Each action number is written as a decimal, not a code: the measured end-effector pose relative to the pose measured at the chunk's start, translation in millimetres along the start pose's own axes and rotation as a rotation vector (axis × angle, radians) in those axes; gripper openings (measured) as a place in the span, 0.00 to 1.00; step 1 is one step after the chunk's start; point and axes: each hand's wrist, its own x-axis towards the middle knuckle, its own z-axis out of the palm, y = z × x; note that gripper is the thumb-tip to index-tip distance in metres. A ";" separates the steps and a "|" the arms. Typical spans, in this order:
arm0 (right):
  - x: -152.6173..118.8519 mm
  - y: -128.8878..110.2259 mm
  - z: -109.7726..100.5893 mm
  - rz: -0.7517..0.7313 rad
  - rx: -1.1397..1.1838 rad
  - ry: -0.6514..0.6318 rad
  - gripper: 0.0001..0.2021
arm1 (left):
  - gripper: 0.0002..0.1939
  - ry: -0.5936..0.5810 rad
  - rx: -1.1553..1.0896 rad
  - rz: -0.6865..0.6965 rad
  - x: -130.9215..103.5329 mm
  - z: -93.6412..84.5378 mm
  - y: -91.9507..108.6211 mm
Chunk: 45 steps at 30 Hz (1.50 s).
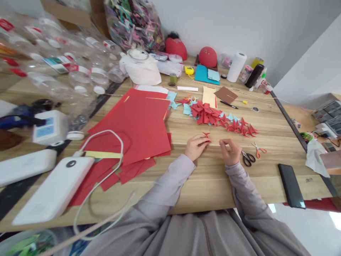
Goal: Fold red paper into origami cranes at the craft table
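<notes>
My left hand (196, 147) pinches a small red folded paper piece (206, 134) between thumb and fingertips, just above the wooden table. A short gap to the right, my right hand (230, 152) is closed with thumb and index finger together; whatever may be in that pinch is too small to make out. Beyond both hands lies a heap of red folded paper pieces (206, 113), pointed like small cranes, with light blue folded pieces (187, 109) among them. Black-handled scissors (248, 158) and small orange-handled scissors (259, 150) rest beside my right hand.
Red paper sheets (144, 124) cover the table's left side. A white power bank (55, 192) with a cable lies at front left, plastic bottles (80, 73) behind it. A phone (291, 185) lies at right. Another person's forearm (331, 163) reaches in at the right edge.
</notes>
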 end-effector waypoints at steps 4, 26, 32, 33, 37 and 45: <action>-8.7 12.9 -19.2 0.174 -0.088 0.073 0.09 | 0.04 0.022 -0.022 -0.027 -0.4 1.2 1.2; -16.8 -13.4 -9.9 -0.152 -0.112 -0.220 0.10 | 0.07 -0.071 -0.036 0.142 -6.8 9.4 9.0; -20.9 -6.4 -30.0 -0.057 -0.197 -0.189 0.10 | 0.05 -0.010 -0.029 0.076 -5.5 6.9 8.5; -22.3 -0.4 -36.5 -0.031 -0.238 -0.176 0.10 | 0.05 0.000 -0.028 0.065 -5.1 6.5 8.9; -30.4 30.7 -68.5 0.148 -0.572 -0.192 0.11 | 0.05 0.016 -0.035 0.054 -3.6 6.2 10.8; -36.1 45.8 -98.8 0.430 -0.989 -0.510 0.09 | 0.04 0.045 -0.055 0.060 -1.1 5.5 12.9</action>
